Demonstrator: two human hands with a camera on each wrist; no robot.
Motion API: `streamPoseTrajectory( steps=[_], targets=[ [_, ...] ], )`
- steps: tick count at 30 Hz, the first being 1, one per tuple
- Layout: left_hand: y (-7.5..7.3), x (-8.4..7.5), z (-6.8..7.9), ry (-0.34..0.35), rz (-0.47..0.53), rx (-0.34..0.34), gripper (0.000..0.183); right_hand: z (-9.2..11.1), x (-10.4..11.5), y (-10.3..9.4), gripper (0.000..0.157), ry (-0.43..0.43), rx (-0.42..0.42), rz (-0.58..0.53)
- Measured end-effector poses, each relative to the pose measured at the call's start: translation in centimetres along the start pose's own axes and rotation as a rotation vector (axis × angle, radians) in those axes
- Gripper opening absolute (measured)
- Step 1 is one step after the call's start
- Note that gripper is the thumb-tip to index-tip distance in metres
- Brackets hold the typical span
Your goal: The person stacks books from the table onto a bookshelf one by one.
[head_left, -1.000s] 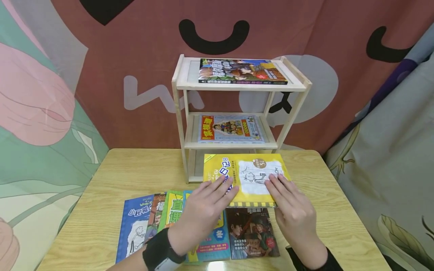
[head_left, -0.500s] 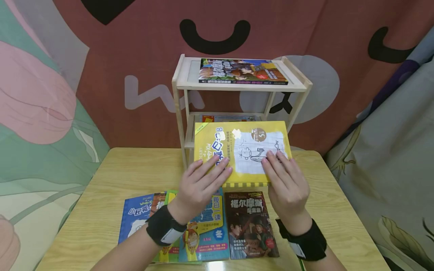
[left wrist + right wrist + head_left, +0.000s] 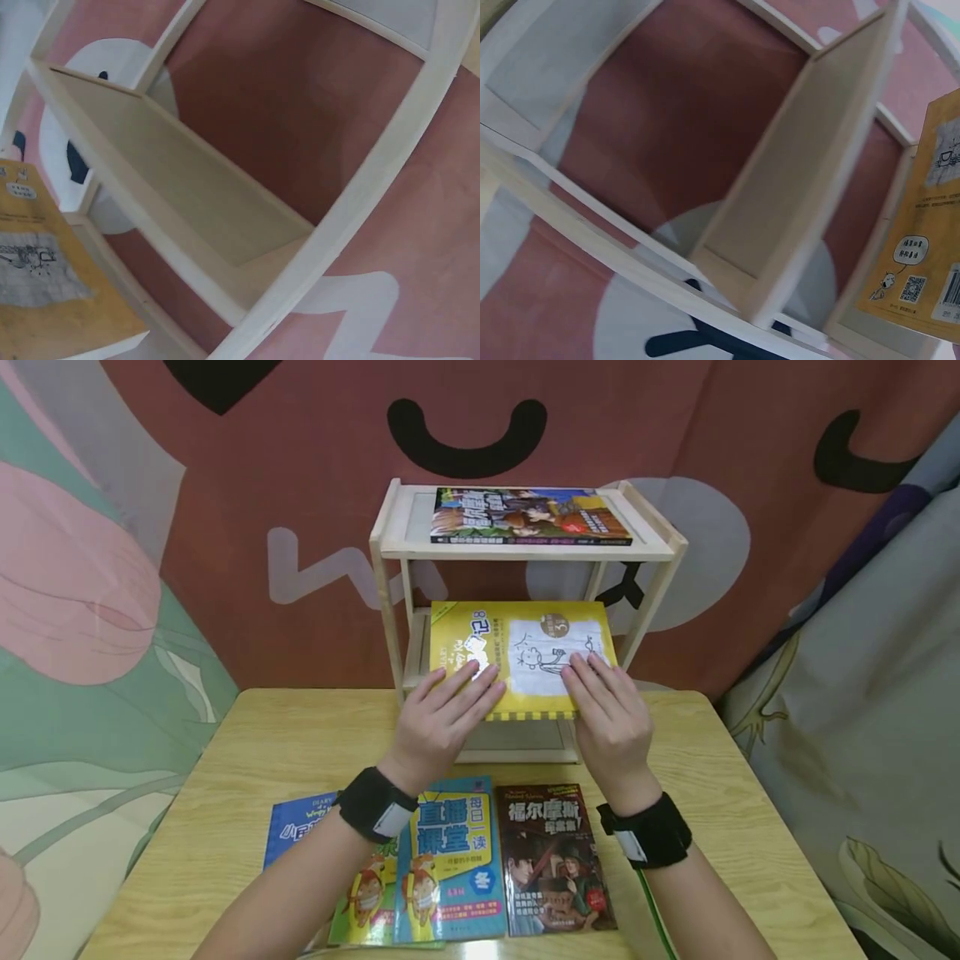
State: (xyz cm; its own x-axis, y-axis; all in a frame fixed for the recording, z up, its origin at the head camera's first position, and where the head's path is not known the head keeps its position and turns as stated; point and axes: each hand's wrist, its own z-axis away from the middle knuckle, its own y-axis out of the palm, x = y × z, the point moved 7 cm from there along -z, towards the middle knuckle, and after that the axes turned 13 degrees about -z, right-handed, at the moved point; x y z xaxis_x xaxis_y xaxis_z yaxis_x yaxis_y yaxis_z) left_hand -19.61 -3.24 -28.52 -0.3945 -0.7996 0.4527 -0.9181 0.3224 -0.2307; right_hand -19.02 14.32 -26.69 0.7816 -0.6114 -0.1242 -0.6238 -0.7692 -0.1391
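Both my hands hold a yellow book [image 3: 521,643] with a cartoon drawing on its cover, fingers laid over the top and thumbs hidden beneath. My left hand [image 3: 431,722] is at its left front part; my right hand [image 3: 615,722] is at the right front corner. The book is at the front opening of the wooden rack's [image 3: 663,581] middle level, covering most of that shelf. Whether it touches the shelf I cannot tell. Its yellow back cover shows in the left wrist view [image 3: 37,214] and, with a barcode, in the right wrist view [image 3: 922,247].
A comic-style book [image 3: 532,517] lies on the rack's top shelf. On the wooden table [image 3: 720,827] in front are a dark brown book [image 3: 558,860], a light-blue book [image 3: 450,860], a green one [image 3: 367,902] and a blue one [image 3: 296,822], partly overlapping.
Both hands have raised the yellow book from low in front of the rack and carried it forward to the middle level. The book lying on that shelf is now hidden behind it.
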Motion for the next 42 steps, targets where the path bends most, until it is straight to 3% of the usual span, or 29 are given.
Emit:
streamPoseTrajectory(
  steps=[10, 24, 34, 38, 42],
  targets=[
    [2.6, 0.8, 0.6, -0.038, 0.030, 0.181, 0.040, 2.1, -2.7, 2.3, 0.025, 0.061, 0.138, -0.006],
    [5.0, 0.8, 2.2, -0.119, 0.119, 0.455, 0.041, 4.5, -4.2, 4.2, 0.035, 0.254, 0.481, 0.022],
    [5.3, 1.0, 2.4, -0.118, 0.177, 0.534, 0.043, 4.6, -4.9, 4.4, 0.052, 0.365, 0.767, -0.055],
    [5.3, 1.0, 2.3, -0.112, 0.199, 0.558, 0.047, 4.5, -4.8, 4.1, 0.064, 0.346, 0.816, -0.111],
    [5.4, 1.0, 2.3, -0.123, 0.231, 0.574, 0.053, 4.6, -5.0, 4.0, 0.062, 0.366, 0.848, -0.143]
  ],
)
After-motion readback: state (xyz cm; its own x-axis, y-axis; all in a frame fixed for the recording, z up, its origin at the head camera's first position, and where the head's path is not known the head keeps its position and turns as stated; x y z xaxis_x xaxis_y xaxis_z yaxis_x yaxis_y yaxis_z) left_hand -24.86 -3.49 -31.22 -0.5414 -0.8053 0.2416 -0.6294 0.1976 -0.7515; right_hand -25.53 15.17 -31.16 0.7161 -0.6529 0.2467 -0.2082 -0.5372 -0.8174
